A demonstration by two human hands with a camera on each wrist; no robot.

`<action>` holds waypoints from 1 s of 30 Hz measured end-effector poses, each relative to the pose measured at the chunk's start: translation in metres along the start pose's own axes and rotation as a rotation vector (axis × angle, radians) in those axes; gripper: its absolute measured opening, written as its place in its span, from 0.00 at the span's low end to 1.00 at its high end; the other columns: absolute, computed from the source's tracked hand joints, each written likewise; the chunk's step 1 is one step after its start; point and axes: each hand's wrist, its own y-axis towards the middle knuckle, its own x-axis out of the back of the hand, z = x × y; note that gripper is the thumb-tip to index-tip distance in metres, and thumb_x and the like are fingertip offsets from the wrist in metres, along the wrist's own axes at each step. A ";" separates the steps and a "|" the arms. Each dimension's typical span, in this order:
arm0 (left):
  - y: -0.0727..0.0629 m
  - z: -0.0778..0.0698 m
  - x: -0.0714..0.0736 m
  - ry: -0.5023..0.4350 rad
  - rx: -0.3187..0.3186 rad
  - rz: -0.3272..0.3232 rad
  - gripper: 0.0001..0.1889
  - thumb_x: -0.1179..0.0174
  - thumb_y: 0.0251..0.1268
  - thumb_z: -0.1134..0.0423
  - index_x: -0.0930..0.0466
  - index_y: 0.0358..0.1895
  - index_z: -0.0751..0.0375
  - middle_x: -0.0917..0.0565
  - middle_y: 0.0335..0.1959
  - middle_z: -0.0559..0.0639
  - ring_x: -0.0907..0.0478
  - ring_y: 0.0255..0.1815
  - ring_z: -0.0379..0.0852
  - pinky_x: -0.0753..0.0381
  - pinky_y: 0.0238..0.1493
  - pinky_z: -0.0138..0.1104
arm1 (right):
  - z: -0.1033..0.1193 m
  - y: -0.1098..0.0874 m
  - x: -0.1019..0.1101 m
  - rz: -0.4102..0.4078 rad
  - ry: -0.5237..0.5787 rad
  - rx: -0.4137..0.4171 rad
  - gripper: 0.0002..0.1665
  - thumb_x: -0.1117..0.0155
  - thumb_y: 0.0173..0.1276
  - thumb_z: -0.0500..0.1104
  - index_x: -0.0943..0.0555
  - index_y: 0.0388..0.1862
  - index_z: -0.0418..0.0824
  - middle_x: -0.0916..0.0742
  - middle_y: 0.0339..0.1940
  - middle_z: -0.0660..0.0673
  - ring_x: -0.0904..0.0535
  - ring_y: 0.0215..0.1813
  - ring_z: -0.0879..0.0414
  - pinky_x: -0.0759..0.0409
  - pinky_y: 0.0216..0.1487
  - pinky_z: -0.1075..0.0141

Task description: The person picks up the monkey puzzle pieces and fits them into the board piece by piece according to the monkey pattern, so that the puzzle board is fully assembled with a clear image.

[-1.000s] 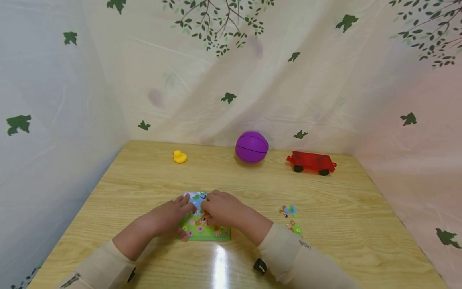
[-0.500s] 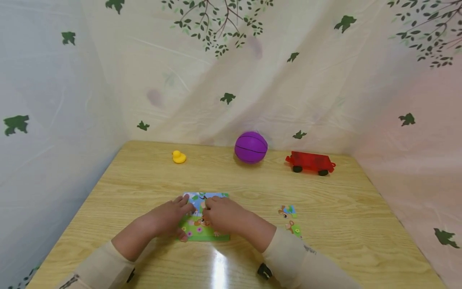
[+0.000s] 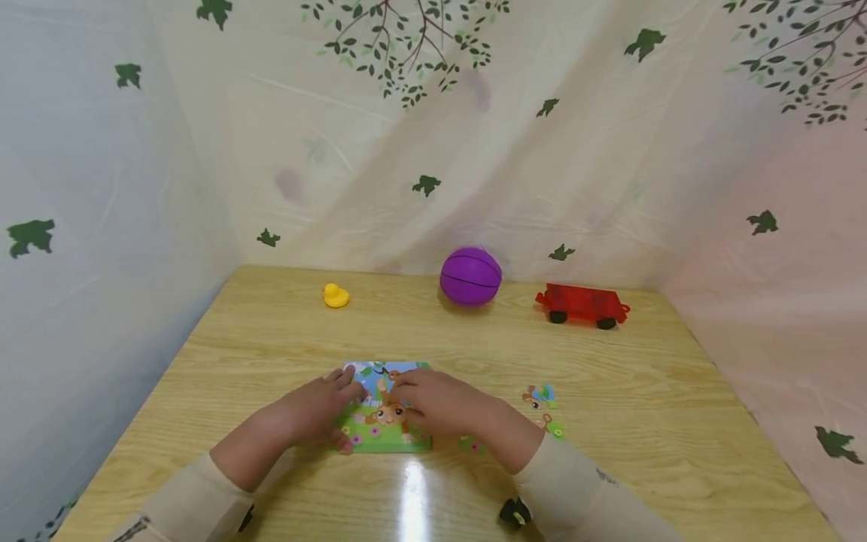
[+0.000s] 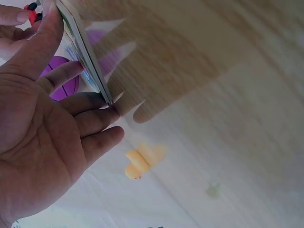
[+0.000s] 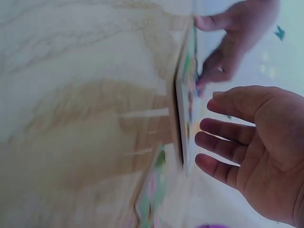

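A jigsaw puzzle board (image 3: 382,439) with a monkey on blue sky and green grass lies in front of me. My left hand (image 3: 313,408) rests at its left side, fingers over the edge and thumb by the near corner. In the left wrist view its fairly straight fingers touch the board's edge (image 4: 85,50). Over the right half of the board is my right hand (image 3: 439,404). The right wrist view shows its fingers (image 5: 222,166) loosely extended beside the board, holding nothing. Part of the picture is hidden beneath both hands.
Loose puzzle pieces lie to the right: one with a monkey's eye (image 3: 540,397) and a green piece (image 3: 472,445) partly behind my right forearm. Along the back stand a yellow duck (image 3: 336,296), a purple ball (image 3: 470,277) and a red wagon (image 3: 583,305).
My right hand has drawn back to the right and its fingers have loosened, uncovering the monkey's face and a green piece beside the board. The left hand has stayed put.
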 end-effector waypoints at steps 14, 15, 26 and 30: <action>0.002 0.002 -0.002 0.006 -0.011 -0.004 0.44 0.26 0.44 0.47 0.30 0.67 0.59 0.44 0.75 0.72 0.46 0.75 0.71 0.38 0.70 0.62 | -0.058 -0.081 0.028 -0.056 0.076 -0.362 0.24 0.35 0.69 0.44 0.23 0.62 0.38 0.19 0.58 0.41 0.25 0.62 0.44 0.24 0.63 0.49; 0.002 0.002 -0.002 0.008 -0.011 -0.004 0.44 0.26 0.44 0.47 0.31 0.67 0.59 0.44 0.75 0.72 0.45 0.75 0.71 0.38 0.70 0.61 | -0.063 -0.087 0.030 -0.057 0.074 -0.387 0.25 0.34 0.68 0.44 0.23 0.62 0.38 0.19 0.58 0.41 0.25 0.62 0.43 0.24 0.63 0.49; 0.001 0.000 -0.001 0.000 0.000 0.000 0.43 0.26 0.45 0.48 0.31 0.67 0.59 0.44 0.75 0.71 0.46 0.75 0.71 0.37 0.69 0.62 | -0.090 -0.135 0.033 0.024 0.131 -0.570 0.28 0.31 0.65 0.46 0.24 0.60 0.35 0.20 0.56 0.37 0.23 0.57 0.40 0.21 0.57 0.47; 0.001 -0.002 0.001 -0.007 0.000 0.007 0.43 0.25 0.45 0.48 0.31 0.67 0.59 0.44 0.75 0.71 0.45 0.75 0.71 0.36 0.69 0.62 | -0.094 -0.141 0.023 0.078 0.160 -0.597 0.23 0.29 0.63 0.46 0.21 0.54 0.39 0.20 0.49 0.42 0.23 0.50 0.47 0.19 0.50 0.52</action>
